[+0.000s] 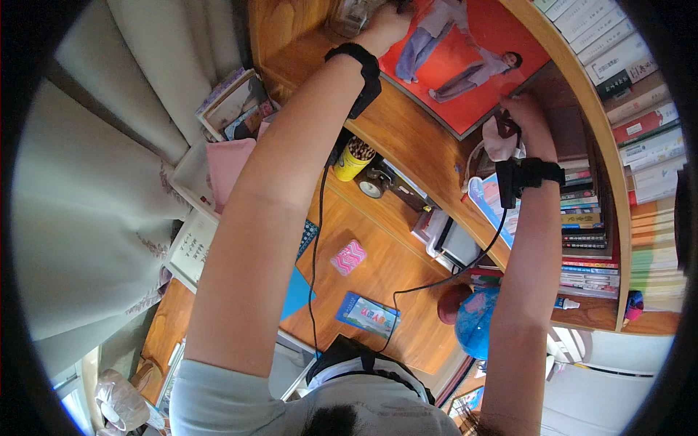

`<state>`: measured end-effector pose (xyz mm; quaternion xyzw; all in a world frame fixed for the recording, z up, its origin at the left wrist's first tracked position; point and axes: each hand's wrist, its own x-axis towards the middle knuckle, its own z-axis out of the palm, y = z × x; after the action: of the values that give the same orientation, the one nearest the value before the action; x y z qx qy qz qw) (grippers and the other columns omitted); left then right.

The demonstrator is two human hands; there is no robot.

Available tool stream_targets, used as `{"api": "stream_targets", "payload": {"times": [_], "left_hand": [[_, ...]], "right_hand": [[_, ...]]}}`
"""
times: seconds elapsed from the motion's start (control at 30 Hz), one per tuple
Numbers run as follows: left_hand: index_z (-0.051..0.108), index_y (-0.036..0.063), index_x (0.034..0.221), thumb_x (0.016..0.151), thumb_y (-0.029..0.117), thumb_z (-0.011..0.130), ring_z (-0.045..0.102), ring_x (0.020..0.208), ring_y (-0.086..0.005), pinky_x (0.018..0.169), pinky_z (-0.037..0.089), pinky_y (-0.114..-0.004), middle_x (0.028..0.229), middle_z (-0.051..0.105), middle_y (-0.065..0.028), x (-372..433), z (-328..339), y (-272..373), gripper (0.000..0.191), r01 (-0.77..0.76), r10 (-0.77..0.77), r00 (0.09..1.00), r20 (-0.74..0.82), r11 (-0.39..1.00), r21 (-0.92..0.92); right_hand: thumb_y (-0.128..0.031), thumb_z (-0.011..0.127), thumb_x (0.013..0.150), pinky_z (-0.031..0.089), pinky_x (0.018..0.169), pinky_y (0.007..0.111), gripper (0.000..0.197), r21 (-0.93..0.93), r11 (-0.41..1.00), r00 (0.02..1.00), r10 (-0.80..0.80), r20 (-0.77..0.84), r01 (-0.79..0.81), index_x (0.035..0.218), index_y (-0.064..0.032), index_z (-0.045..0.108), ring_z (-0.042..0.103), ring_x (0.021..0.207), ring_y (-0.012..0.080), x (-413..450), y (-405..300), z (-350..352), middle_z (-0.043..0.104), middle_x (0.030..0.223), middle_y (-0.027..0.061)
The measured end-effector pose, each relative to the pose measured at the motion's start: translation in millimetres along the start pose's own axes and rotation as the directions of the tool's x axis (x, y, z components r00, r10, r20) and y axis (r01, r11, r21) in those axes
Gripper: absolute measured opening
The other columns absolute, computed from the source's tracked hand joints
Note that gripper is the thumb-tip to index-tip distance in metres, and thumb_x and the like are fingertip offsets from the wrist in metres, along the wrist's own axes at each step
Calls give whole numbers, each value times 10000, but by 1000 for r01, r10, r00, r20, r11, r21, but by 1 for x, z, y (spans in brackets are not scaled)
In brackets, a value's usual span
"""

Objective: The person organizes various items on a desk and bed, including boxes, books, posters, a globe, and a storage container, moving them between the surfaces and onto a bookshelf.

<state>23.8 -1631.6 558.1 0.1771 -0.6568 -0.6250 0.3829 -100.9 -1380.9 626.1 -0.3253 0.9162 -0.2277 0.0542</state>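
A large photo panel (463, 60) with a red background and two people leans on the upper wooden shelf (392, 125). At its left edge is my left hand (384, 27), with its fingertips cut off by the top of the picture. My right hand (526, 111) is at the panel's right edge, its fingertips close to the border. Whether either hand grips the panel is unclear. Just below my right hand hangs a pale pink cloth pouch (499, 139) with a dark red part. Both wrists wear black strapped devices with cables.
Beside my left hand stands a glass jar (349, 19). Below the shelf are a yellow pencil tub (351, 163), a small clock (372, 187), a pink zigzag case (349, 257) and a blue booklet (368, 315). A globe (477, 324) and shelved books (586, 218) are at right.
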Motion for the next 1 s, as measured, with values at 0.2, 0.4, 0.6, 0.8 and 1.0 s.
{"api": "stream_targets", "payload": {"times": [0.2, 0.4, 0.6, 0.8, 1.0], "left_hand": [[497, -65, 1066, 843, 295, 461, 537, 960, -341, 811, 430, -385, 1034, 547, -246, -20, 7, 24, 426, -160, 224, 969, -108, 895, 416], [589, -84, 850, 708, 223, 497, 544, 902, -390, 773, 438, -410, 923, 553, -285, -61, -1, 44, 351, -108, 12, 989, 150, 749, 653], [593, -57, 884, 722, 166, 426, 581, 871, -305, 729, 436, -378, 874, 599, -238, -80, 31, 18, 322, -5, -208, 867, 453, 906, 424], [551, 17, 901, 725, 186, 538, 474, 784, -161, 694, 368, -278, 821, 551, -41, -68, 3, -22, 245, 173, -278, 935, 222, 901, 399], [524, -2, 916, 728, 217, 504, 472, 825, -198, 738, 381, -346, 916, 546, -92, -116, 10, 32, 289, 69, -145, 920, 363, 974, 214]], "right_hand": [[-246, 586, 723, 436, 535, 305, 252, -172, 973, 971, -183, -153, 157, 809, -10, 603, 577, 616, 157, 15, 29, 4, 605, 696, 81], [-297, 610, 721, 453, 567, 310, 307, -207, 972, 980, -140, -145, 108, 803, -1, 609, 592, 638, 170, 14, 35, -3, 617, 695, 87], [-377, 619, 687, 362, 922, 358, 600, -351, 936, 985, -31, -168, -31, 1139, -9, 476, 445, 1108, 307, 2, 36, -10, 467, 1171, 222], [-338, 686, 654, 415, 864, 375, 749, -399, 915, 951, -173, -256, 59, 1225, 1, 340, 507, 1024, 322, -14, -12, 16, 542, 1050, 222], [-456, 562, 734, 426, 853, 396, 663, -375, 925, 962, -49, -270, -58, 1168, 8, 372, 520, 997, 333, -42, -4, 0, 516, 1091, 223]]}}
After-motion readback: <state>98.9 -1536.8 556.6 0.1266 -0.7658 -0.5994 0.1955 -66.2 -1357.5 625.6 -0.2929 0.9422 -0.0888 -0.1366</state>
